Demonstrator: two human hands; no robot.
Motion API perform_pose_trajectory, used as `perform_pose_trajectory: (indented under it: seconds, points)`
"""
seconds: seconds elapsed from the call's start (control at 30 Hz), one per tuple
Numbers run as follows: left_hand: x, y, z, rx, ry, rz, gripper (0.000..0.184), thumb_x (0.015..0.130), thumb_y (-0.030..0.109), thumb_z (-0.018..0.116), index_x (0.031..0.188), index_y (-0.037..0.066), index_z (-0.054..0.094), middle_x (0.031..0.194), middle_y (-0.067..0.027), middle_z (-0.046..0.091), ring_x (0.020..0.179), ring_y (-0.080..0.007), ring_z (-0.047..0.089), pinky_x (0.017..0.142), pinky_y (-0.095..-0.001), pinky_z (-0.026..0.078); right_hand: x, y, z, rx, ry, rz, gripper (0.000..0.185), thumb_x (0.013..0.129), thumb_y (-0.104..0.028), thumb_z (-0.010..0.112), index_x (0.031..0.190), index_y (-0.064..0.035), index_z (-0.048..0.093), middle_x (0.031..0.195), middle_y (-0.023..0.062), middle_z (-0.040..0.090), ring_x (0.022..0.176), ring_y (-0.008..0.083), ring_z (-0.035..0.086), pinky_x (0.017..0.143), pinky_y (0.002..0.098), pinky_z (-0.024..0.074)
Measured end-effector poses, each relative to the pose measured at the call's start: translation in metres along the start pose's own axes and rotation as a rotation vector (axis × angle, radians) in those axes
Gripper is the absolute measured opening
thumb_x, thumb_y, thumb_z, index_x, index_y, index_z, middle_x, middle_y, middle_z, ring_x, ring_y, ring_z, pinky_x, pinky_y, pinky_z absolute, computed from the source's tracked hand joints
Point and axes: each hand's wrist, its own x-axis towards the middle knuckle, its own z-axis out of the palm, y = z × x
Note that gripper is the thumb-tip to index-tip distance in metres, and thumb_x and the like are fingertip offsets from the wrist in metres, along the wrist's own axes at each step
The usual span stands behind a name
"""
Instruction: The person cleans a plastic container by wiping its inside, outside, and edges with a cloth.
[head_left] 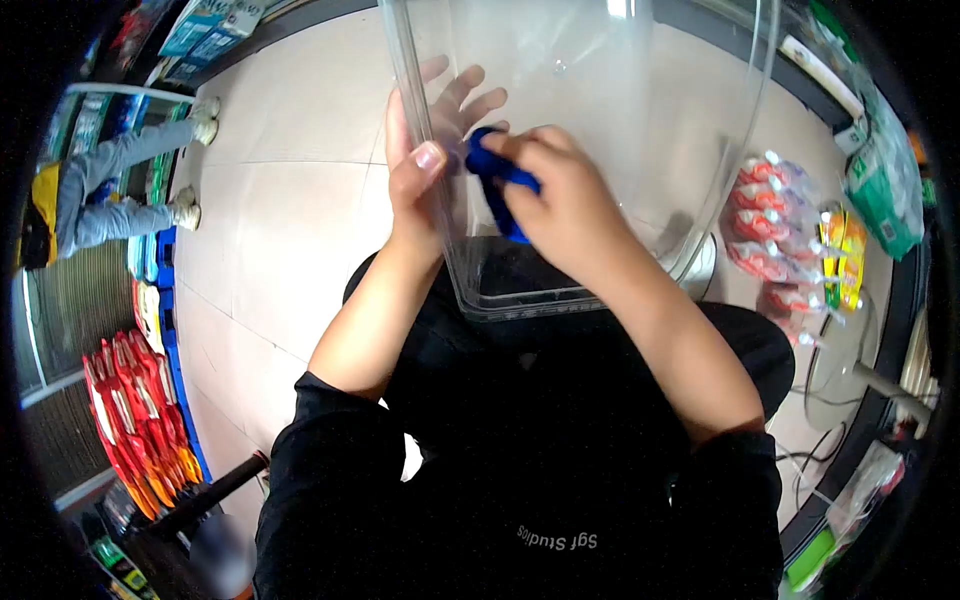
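A large clear plastic bin (600, 297) stands tilted over my lap, its inside facing me. On its left wall is my left hand (430, 150), the thumb on the near side and the fingers spread behind the see-through plastic. My right hand (560, 190) is inside the bin, closed on a dark blue cloth (507, 205) that lies against the inner left wall, close to my left fingers. Part of the cloth is hidden under my right fingers.
Another person's legs (125, 150) show at the left by the shelves. Red packets (135, 410) fill a rack at lower left. Red-and-white pouches (765, 220) and yellow packets (845, 250) are on the right, near a metal stand base (840, 350) and black cables (815, 455).
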Motion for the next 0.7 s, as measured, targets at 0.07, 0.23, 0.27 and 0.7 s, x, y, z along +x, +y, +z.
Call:
perform_pose_trajectory:
  seconds: [0.07,0.23,0.27,0.7]
  points:
    - [-0.004,-0.001,0.004,-0.016,-0.027,-0.033,0.085,0.07,0.058,0.047,0.137,0.009,0.027,0.13,-0.0253,0.039,0.116,-0.039,0.045,0.094,-0.0469,0.039,-0.01,0.004,0.021,-0.092,0.097,-0.033,0.03,0.075,-0.006,0.057,0.105,-0.0045,0.062,0.101,0.0171,0.058,0.087,0.0343,0.061,0.076,0.0426,0.0503]
    - [-0.01,-0.004,-0.003,-0.018,0.01,-0.084,0.084,0.068,0.051,0.051,0.136,0.007,0.029,0.128,-0.0249,0.04,0.115,-0.0368,0.046,0.093,-0.0462,0.038,-0.033,0.0,0.03,-0.187,-0.179,0.111,0.032,0.074,-0.006,0.058,0.105,-0.0042,0.064,0.1,0.0137,0.059,0.086,0.0327,0.061,0.077,0.04,0.0493]
    - [-0.009,-0.004,-0.003,-0.047,-0.029,-0.067,0.083,0.068,0.045,0.054,0.136,0.006,0.028,0.127,-0.0233,0.041,0.115,-0.0346,0.047,0.093,-0.0443,0.039,-0.033,0.002,0.029,-0.206,-0.2,0.067,0.03,0.074,-0.007,0.058,0.103,-0.0042,0.065,0.099,0.0136,0.059,0.085,0.0325,0.061,0.077,0.0404,0.0495]
    - [-0.002,0.001,0.004,-0.114,-0.082,-0.073,0.088,0.066,0.056,0.05,0.136,0.007,0.029,0.126,-0.0253,0.042,0.113,-0.0371,0.048,0.092,-0.0456,0.039,-0.029,0.006,-0.004,-0.047,-0.023,0.027,0.03,0.075,-0.016,0.062,0.103,-0.0059,0.066,0.085,0.0137,0.057,0.078,0.0301,0.059,0.07,0.0355,0.0475]
